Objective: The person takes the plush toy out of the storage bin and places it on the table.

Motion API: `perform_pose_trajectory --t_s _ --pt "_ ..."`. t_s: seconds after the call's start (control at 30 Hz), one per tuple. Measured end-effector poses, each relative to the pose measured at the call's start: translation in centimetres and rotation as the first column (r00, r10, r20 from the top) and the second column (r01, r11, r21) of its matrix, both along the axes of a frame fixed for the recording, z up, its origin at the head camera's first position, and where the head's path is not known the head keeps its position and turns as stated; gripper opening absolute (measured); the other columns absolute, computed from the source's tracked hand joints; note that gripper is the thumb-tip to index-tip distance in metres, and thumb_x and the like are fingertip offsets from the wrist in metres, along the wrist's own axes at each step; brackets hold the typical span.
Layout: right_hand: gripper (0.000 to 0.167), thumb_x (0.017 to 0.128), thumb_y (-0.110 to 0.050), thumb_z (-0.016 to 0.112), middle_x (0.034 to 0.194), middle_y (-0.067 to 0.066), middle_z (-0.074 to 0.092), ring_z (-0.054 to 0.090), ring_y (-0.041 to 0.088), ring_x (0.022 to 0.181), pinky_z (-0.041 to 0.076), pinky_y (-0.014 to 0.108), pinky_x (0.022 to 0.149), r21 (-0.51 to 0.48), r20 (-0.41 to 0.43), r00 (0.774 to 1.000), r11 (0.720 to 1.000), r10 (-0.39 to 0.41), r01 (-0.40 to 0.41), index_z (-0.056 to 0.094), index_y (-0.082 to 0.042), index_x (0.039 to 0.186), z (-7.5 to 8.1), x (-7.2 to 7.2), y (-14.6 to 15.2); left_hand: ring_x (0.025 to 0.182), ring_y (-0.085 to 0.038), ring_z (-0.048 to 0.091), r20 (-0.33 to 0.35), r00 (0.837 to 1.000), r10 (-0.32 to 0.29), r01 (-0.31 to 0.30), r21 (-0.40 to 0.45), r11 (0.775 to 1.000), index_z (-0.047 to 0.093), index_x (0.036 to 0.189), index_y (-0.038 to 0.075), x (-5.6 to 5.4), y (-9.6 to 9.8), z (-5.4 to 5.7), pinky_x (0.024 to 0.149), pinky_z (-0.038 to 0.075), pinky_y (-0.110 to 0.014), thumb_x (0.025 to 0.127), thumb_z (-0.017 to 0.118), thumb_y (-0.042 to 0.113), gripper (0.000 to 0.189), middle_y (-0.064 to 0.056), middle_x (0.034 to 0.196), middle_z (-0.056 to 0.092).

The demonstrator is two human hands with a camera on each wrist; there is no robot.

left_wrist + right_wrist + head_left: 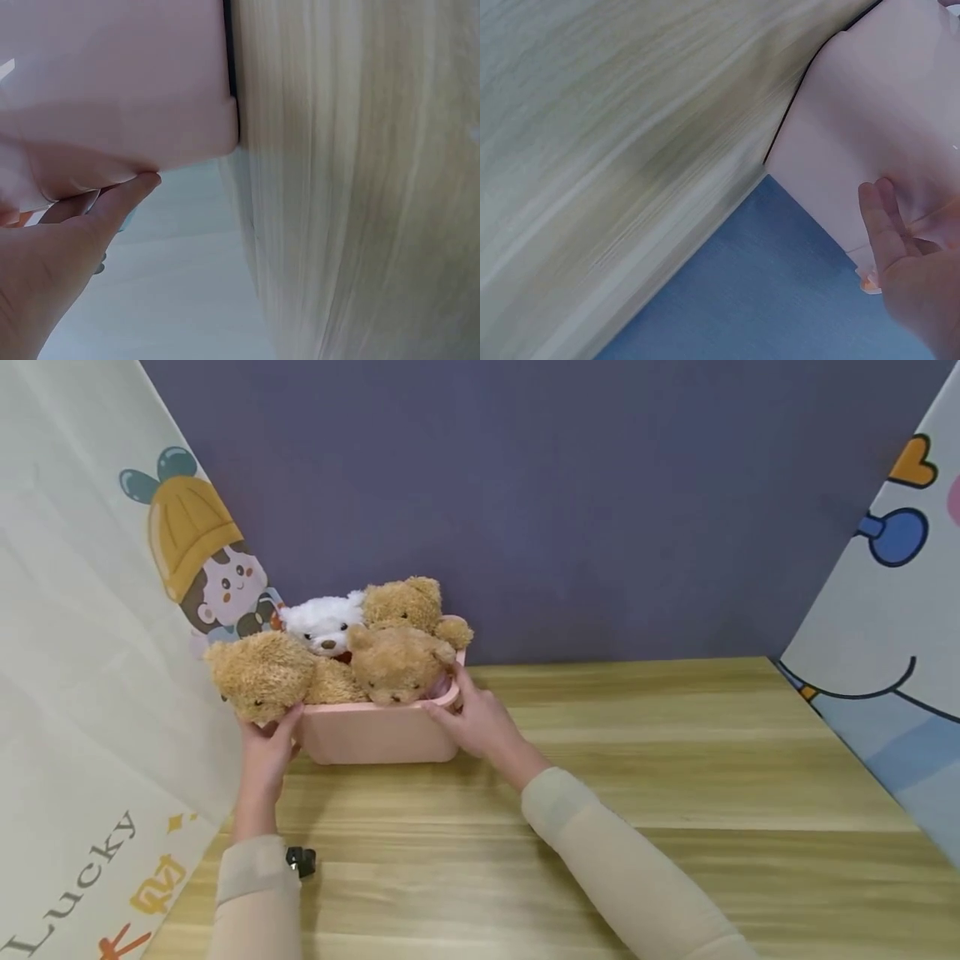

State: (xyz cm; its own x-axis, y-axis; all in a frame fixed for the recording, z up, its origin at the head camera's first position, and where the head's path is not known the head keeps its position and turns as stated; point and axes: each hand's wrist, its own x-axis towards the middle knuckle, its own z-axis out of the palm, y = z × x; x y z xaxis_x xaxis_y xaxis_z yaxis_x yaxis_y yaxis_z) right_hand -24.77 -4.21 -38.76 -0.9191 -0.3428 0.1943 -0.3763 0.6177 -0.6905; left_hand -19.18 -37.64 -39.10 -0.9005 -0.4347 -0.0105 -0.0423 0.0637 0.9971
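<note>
Teddy bears (390, 664) heap above the rim of a pink bin (378, 735) on the worktop (660, 752); left hand (264, 756) and right hand (483, 720), both part-curled, grip its ends. Level, even pressure from both sides should keep the bears from toppling.

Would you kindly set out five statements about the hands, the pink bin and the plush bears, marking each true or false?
1. Four plush bears are visible. True.
2. Every bear is white. False: one is white, the others are tan.
3. The right hand holds the pink bin at its right end. True.
4. The bin lies on its side. False: it is upright.
5. The left hand touches the bin near its left end. True.
</note>
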Motion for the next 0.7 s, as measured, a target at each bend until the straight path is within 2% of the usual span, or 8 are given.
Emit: perform_pose_trajectory --t_s 0.3,0.47,0.53,0.6,0.67,0.7 --pt "0.099 0.099 -0.079 0.049 0.069 0.005 0.061 0.053 0.018 0.054 0.047 0.037 0.057 -0.040 0.015 1.000 0.999 0.019 -0.019 0.010 -0.026 0.173 -0.1 0.1 0.1 0.165 -0.030 0.022 0.007 1.000 0.009 -0.009 -0.007 1.000 -0.002 0.161 0.054 0.2 0.1 0.0 0.125 0.031 -0.068 0.101 0.069 0.044 0.093 -0.001 0.181 0.004" --pt "0.098 0.098 -0.078 0.052 0.070 0.004 0.063 0.053 0.015 0.054 0.046 0.035 0.056 -0.051 0.080 0.996 0.998 0.025 -0.021 0.008 -0.030 0.172 0.3 0.3 0.3 0.166 -0.029 0.019 0.022 1.000 -0.003 0.003 -0.002 1.000 -0.004 0.161 0.054 0.4 0.3 -0.1 0.125 0.031 -0.069 0.102 0.068 0.044 0.094 0.003 0.181 -0.001" --pt "0.099 0.097 -0.078 0.052 0.076 0.010 0.067 0.053 0.017 0.056 0.047 0.037 0.058 -0.055 0.126 0.992 0.998 0.027 -0.020 0.006 -0.033 0.172 0.6 0.4 0.6 0.166 -0.029 0.018 0.017 1.000 -0.011 0.011 0.001 1.000 -0.002 0.162 0.053 0.4 0.4 -0.2 0.125 0.031 -0.069 0.101 0.069 0.044 0.094 0.003 0.181 -0.001" --pt "0.099 0.098 -0.076 0.055 0.091 0.019 0.072 0.056 0.023 0.062 0.052 0.042 0.063 -0.048 0.170 0.985 0.998 0.038 -0.031 0.005 -0.033 0.172 1.3 0.5 0.9 0.166 -0.029 0.019 0.006 1.000 -0.011 0.011 0.011 1.000 0.001 0.162 0.052 0.4 0.5 -0.1 0.126 0.030 -0.069 0.101 0.070 0.043 0.093 0.003 0.181 0.000" --pt "0.102 0.097 -0.074 0.058 0.121 0.025 0.073 0.070 0.028 0.085 0.060 0.047 0.081 -0.008 0.191 0.980 0.999 0.052 -0.052 0.005 -0.030 0.173 2.4 0.5 1.3 0.166 -0.028 0.019 0.006 1.000 -0.003 0.003 0.018 1.000 0.002 0.162 0.051 0.5 0.4 -0.1 0.125 0.031 -0.068 0.101 0.070 0.042 0.092 0.002 0.181 0.001" --pt "0.103 0.097 -0.073 0.060 0.136 0.025 0.068 0.072 0.032 0.099 0.060 0.050 0.091 0.019 0.194 0.979 0.998 0.056 -0.061 0.006 -0.029 0.173 3.1 0.6 1.5 0.166 -0.028 0.019 0.015 1.000 0.001 -0.001 0.022 1.000 0.000 0.162 0.051 0.6 0.4 -0.1 0.126 0.030 -0.068 0.101 0.070 0.042 0.093 0.002 0.181 0.000"
